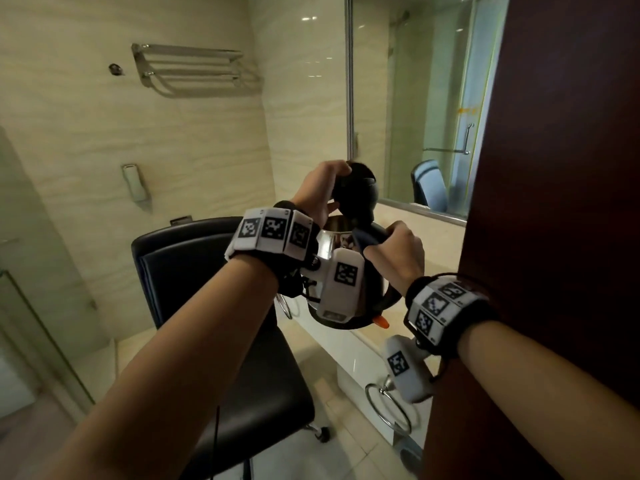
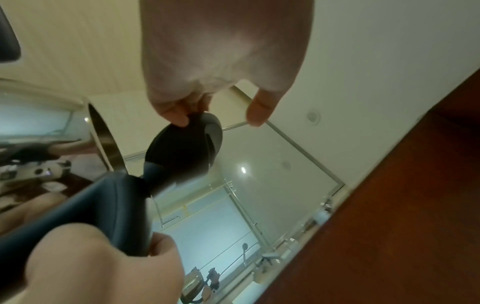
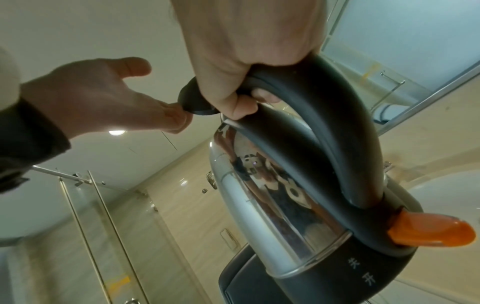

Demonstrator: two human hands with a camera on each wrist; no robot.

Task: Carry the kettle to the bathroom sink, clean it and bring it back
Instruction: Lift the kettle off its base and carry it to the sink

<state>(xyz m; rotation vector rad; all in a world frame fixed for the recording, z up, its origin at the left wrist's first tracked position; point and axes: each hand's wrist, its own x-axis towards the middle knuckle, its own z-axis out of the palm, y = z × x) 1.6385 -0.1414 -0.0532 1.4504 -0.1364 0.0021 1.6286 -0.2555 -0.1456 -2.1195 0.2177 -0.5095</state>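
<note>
Head view shows a beige-tiled bathroom, black chair (image 1: 221,306) at left, brown door (image 1: 554,202) right. Between them the steel kettle (image 1: 346,292) hangs in mid-air, right hand (image 1: 394,254) wrapped round its black handle (image 3: 337,127), left hand (image 1: 318,192) pinching the raised lid (image 2: 182,152). Right wrist alone shows the orange switch (image 3: 431,232).
</note>
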